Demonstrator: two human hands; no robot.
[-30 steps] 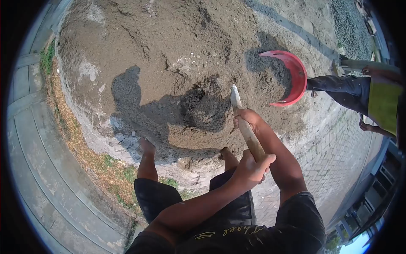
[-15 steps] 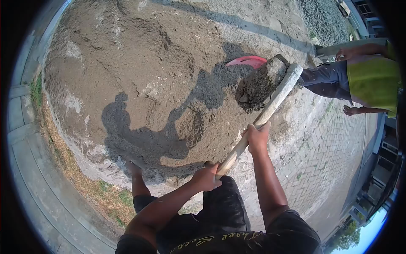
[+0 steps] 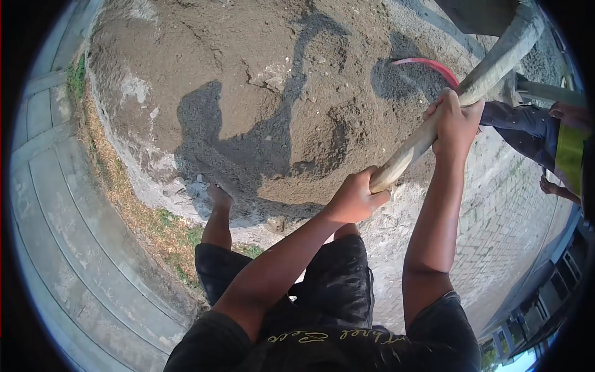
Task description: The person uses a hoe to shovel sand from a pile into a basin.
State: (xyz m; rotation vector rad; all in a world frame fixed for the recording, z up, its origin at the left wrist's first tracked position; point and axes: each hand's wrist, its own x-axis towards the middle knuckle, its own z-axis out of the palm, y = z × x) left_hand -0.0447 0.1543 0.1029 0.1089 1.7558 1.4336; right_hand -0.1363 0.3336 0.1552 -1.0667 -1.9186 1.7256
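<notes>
A long-handled hoe (image 3: 409, 152) slants up to the right, its dark blade (image 3: 477, 15) raised at the top edge and partly cut off by the view. My left hand (image 3: 356, 195) is wrapped round the lower end of the wooden handle. Farther up, my right hand (image 3: 455, 121) grips the same handle, fingers closed. Below the hoe spreads a large heap of grey-brown sand (image 3: 248, 56), dug out in places. On its right side shows the curved rim of a red container (image 3: 434, 65), mostly hidden by the sand's shadow and the handle.
Another person in dark trousers and a yellow-green top (image 3: 573, 149) stands at the right, close to the hoe. My bare foot (image 3: 220, 195) rests at the heap's near edge. A concrete strip (image 3: 68, 204) and dry grass (image 3: 124, 204) run along the left; paving (image 3: 477, 229) lies right.
Both my hands have swung the hoe up and to the right. Its blade, loaded with sand before, is now higher. The other person appears farther right.
</notes>
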